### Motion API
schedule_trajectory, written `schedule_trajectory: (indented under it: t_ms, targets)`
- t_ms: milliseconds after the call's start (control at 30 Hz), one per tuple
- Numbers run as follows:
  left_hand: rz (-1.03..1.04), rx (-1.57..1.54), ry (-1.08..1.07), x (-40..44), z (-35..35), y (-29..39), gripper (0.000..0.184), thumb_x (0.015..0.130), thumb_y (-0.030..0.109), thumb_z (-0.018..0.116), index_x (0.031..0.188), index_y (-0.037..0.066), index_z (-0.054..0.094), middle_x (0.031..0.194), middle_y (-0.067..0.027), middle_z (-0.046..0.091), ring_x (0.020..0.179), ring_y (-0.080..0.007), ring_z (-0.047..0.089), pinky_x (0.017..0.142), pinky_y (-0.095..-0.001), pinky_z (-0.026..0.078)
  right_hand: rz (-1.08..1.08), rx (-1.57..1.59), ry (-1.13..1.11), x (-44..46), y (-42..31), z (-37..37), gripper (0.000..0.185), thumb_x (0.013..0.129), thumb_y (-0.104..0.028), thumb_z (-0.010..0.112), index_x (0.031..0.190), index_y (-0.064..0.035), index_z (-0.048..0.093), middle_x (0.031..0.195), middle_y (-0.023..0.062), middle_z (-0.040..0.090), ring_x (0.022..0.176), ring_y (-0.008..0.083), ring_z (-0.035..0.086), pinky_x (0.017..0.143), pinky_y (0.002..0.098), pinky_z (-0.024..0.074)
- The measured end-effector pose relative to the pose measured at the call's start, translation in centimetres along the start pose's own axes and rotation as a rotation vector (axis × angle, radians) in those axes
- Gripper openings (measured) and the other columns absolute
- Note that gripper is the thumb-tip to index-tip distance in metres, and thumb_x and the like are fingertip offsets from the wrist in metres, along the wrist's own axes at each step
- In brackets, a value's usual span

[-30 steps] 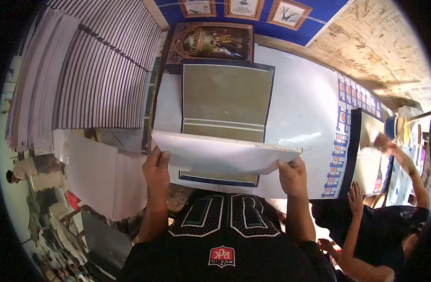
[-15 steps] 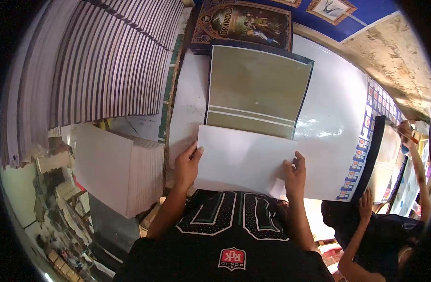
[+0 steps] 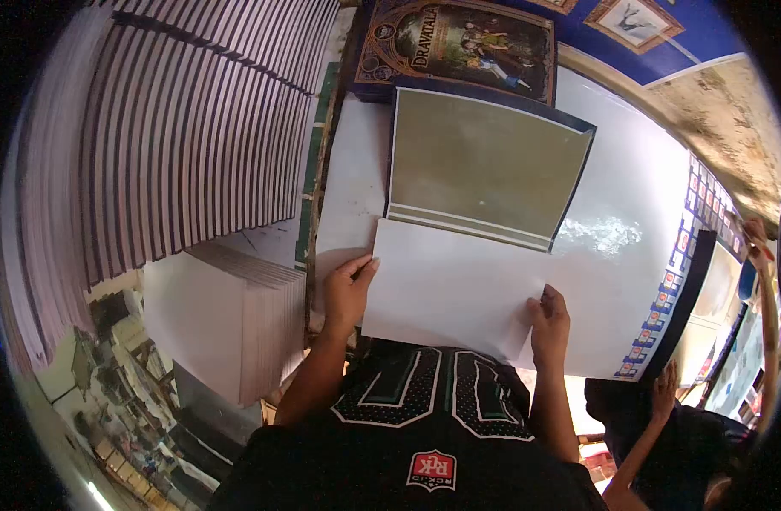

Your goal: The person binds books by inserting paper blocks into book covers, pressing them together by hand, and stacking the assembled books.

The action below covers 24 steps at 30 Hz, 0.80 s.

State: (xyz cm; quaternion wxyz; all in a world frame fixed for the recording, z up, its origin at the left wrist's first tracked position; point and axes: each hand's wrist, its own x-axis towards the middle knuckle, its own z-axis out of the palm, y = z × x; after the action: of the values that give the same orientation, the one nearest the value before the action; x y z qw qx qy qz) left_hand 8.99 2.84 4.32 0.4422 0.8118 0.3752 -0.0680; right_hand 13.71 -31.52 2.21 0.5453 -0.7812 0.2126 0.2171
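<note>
A blank white rectangular sheet of paper [image 3: 450, 281] lies in front of me; I cannot tell how thick it is. My left hand [image 3: 348, 296] pinches its left edge between thumb and fingers. At the right edge, my right hand [image 3: 550, 328] grips it with thumb and bent fingers. Beyond the sheet lies an opened book cover [image 3: 488, 162], with a grey-brown inside, a dark border and white lines across its lower part. The sheet's far edge overlaps the near part of this cover, close to the white lines.
A boxed or bound "Dravatala" book [image 3: 467, 47] lies behind the cover. Left stand a long row of book blocks [image 3: 194, 145] and a smaller white stack [image 3: 203, 315]. A co-worker's hand [image 3: 665, 387] rests by a dark-edged cover [image 3: 684, 298] at right, on the white tabletop [image 3: 612, 281].
Both hands have slid the white sheet slightly farther over the cover, nearer its white lines. The whole view has shifted a little. The co-worker's arms have moved slightly.
</note>
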Motion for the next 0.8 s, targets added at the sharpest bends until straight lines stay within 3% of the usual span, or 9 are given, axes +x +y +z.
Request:
schedule_trajectory:
  t_ms: [67,133,267,333,433,567,633,700,800]
  targets:
    - [0.016,-0.009,0.020,0.2,0.5,-0.7,0.031,0.089,0.022,0.071,0.108,-0.003,0.070,0.093,-0.0155,0.072,0.082,-0.0173,0.067,0.076,-0.0301,0.052,0.003,-0.029,0.014,0.1,0.1,-0.2,0.035,0.091,-0.009,0.062,0.122,0.0072,0.055,0.097,0.0126,0.065,0.086,0.0182,0.062,0.076,0.0308,0.0516]
    - [0.037,-0.020,0.041,0.4,0.8,-1.3,0.030,0.089,0.022,0.071,0.107,-0.003,0.071,0.093,-0.0156,0.072,0.081,-0.0174,0.067,0.075,-0.0305,0.052,-0.033,-0.094,0.059,0.6,-0.2,-0.2,0.035,0.091,-0.005,0.062,0.123,0.0055,0.057,0.092,0.0044,0.061,0.080,0.0116,0.056,0.069,0.0254,0.0473]
    - [0.100,0.002,0.081,0.7,1.1,-1.6,0.025,0.088,0.018,0.073,0.104,-0.001,0.071,0.091,-0.0149,0.070,0.081,-0.0188,0.066,0.075,-0.0305,0.052,0.034,-0.006,0.047,1.1,-0.5,0.0,0.033,0.092,-0.007,0.061,0.123,0.0051,0.058,0.092,0.0038,0.061,0.080,0.0103,0.056,0.067,0.0248,0.0460]
    - [0.117,0.009,0.078,1.0,1.5,-1.7,0.024,0.087,0.017,0.074,0.104,-0.001,0.072,0.091,-0.0146,0.069,0.082,-0.0193,0.066,0.075,-0.0304,0.051,0.069,-0.105,0.039,1.3,-1.1,-0.1,0.034,0.092,-0.011,0.063,0.121,0.0062,0.059,0.103,0.0148,0.067,0.091,0.0202,0.063,0.082,0.0317,0.0501]
    - [0.119,-0.063,0.101,1.2,2.0,-2.0,0.023,0.088,0.015,0.073,0.104,-0.001,0.071,0.093,-0.0146,0.068,0.082,-0.0208,0.066,0.075,-0.0308,0.052,0.112,-0.111,0.030,1.1,-2.6,0.1,0.033,0.092,-0.011,0.062,0.121,0.0058,0.059,0.103,0.0149,0.067,0.092,0.0200,0.063,0.083,0.0319,0.0502]
    - [0.222,0.066,0.090,1.4,1.9,-1.8,0.021,0.089,0.014,0.071,0.104,0.000,0.070,0.094,-0.0144,0.068,0.083,-0.0225,0.066,0.076,-0.0319,0.052,0.073,-0.115,0.039,1.1,-1.8,0.1,0.031,0.093,-0.010,0.061,0.120,0.0057,0.060,0.103,0.0152,0.067,0.092,0.0200,0.063,0.084,0.0322,0.0502]
    - [0.251,0.093,0.083,1.3,1.8,-1.7,0.021,0.089,0.014,0.070,0.104,0.000,0.070,0.094,-0.0143,0.068,0.083,-0.0232,0.066,0.076,-0.0323,0.053,0.048,-0.153,0.049,0.9,-1.8,0.1,0.030,0.094,-0.010,0.060,0.120,0.0046,0.060,0.096,0.0056,0.064,0.085,0.0128,0.060,0.073,0.0275,0.0513]
    - [0.154,0.079,0.035,1.2,1.8,-1.6,0.021,0.089,0.013,0.070,0.105,0.000,0.070,0.095,-0.0144,0.068,0.084,-0.0246,0.066,0.076,-0.0328,0.053,0.093,-0.072,0.027,1.2,-1.4,-0.3,0.030,0.095,-0.012,0.060,0.120,0.0039,0.060,0.096,0.0050,0.064,0.085,0.0124,0.061,0.073,0.0279,0.0522]
    - [0.239,0.198,0.034,1.3,1.7,-1.5,0.022,0.089,0.013,0.069,0.107,0.000,0.069,0.095,-0.0144,0.067,0.085,-0.0258,0.066,0.075,-0.0335,0.053,0.140,-0.003,-0.003,1.6,-0.8,-0.8,0.030,0.096,-0.013,0.060,0.121,0.0027,0.061,0.095,0.0039,0.064,0.083,0.0117,0.061,0.072,0.0284,0.0533]
